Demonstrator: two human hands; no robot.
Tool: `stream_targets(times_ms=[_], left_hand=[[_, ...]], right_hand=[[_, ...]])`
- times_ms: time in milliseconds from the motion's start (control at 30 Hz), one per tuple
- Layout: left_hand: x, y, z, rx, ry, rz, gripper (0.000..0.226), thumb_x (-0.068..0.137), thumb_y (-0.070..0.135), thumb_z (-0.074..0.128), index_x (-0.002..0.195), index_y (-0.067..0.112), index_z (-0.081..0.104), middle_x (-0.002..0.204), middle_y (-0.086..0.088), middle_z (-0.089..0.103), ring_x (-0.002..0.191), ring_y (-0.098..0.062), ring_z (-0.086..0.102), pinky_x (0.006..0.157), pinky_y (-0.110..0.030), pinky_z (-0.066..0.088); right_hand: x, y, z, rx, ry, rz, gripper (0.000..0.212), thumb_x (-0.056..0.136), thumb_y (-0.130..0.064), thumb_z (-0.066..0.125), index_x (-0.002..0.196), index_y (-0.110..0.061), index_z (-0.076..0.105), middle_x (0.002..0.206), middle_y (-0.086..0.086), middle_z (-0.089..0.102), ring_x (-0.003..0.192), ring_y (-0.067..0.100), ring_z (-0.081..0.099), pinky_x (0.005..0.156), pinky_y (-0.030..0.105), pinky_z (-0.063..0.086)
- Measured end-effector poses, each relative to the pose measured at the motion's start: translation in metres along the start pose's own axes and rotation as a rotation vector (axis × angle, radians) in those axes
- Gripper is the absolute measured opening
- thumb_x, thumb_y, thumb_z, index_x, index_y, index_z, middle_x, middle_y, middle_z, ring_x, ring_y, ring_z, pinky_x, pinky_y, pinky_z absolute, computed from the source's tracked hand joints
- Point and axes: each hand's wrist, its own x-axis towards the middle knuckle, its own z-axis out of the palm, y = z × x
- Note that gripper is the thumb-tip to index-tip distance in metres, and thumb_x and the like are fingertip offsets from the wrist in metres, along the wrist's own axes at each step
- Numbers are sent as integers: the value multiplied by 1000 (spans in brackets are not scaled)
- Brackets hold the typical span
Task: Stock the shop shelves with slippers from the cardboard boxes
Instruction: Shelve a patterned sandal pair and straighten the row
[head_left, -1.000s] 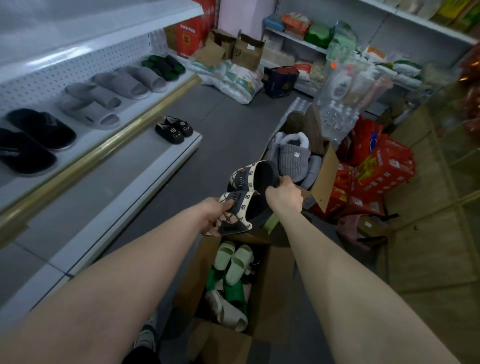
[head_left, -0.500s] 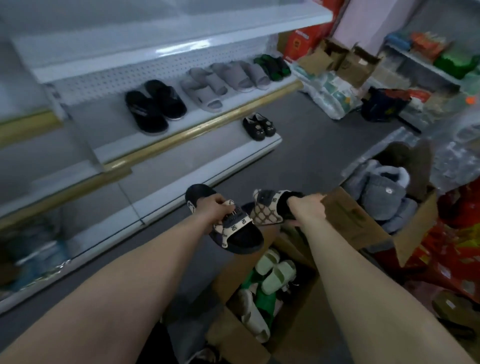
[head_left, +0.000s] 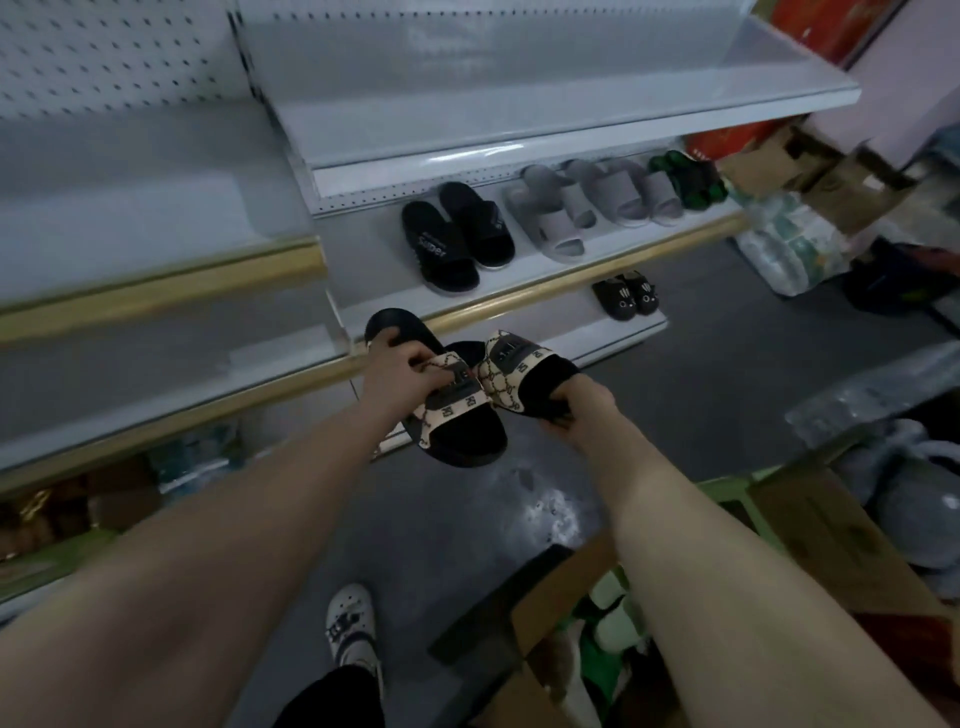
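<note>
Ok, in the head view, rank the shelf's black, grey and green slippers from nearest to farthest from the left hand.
1. Black slippers: on the shelf, just beyond the left hand.
2. Grey slippers: mid-shelf, further right.
3. Green slippers: far right end.

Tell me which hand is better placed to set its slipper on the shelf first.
Left, probably. The left hand holds its slipper right at the shelf edge, near the black pair; the right hand is farther out.
</note>
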Motion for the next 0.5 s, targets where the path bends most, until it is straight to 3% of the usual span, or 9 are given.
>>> stream_targets(times_ms=[67, 167, 233, 333, 433, 500], left_hand=[[19, -19, -22, -17, 31, -7, 21, 75, 28, 81, 77, 34, 61, 155, -6, 19, 135, -30, 34, 110, -41, 35], [44, -46, -51, -73, 36, -77, 23, 78, 24, 78, 73, 36, 59, 146, -16, 33, 110, -31, 53, 91, -40, 50], [58, -60, -66, -89, 44, -100, 20, 81, 23, 75, 80, 32, 57, 135, -18, 42, 99, -34, 57, 72, -39, 52], [74, -73, -81, -163, 27, -137, 17, 87, 18, 69, 86, 21, 52, 105, -14, 55, 80, -28, 54, 53, -28, 37], [90, -81, -87, -226, 36, -176, 16, 89, 16, 67, 93, 16, 52, 92, -9, 56, 82, -25, 54, 61, -32, 41], [101, -87, -88, -230, 37, -182, 20, 87, 18, 70, 99, 15, 53, 96, -8, 59, 87, -29, 58, 70, -39, 49]], right_hand=[[7, -3, 35, 59, 20, 83, 39, 89, 10, 55, 127, 6, 49, 106, 27, 59, 78, 37, 61, 36, 39, 50], [15, -11, 84, 59, 7, 97, 45, 83, 16, 60, 126, 8, 50, 86, 24, 56, 64, 32, 53, 27, 35, 44], [24, -13, 109, 122, 3, 109, 49, 79, 17, 64, 125, 5, 50, 81, 25, 55, 67, 33, 55, 30, 34, 47], [28, -16, 136, 148, -66, 96, 51, 80, 13, 65, 128, 3, 48, 88, 23, 59, 77, 33, 60, 51, 37, 56], [43, -18, 157, 153, -83, 89, 39, 87, 9, 60, 123, 0, 50, 82, 18, 56, 72, 29, 56, 71, 37, 56], [57, -21, 173, 76, -76, 99, 39, 88, 3, 60, 126, 1, 51, 82, 15, 56, 65, 23, 52, 68, 31, 53]])
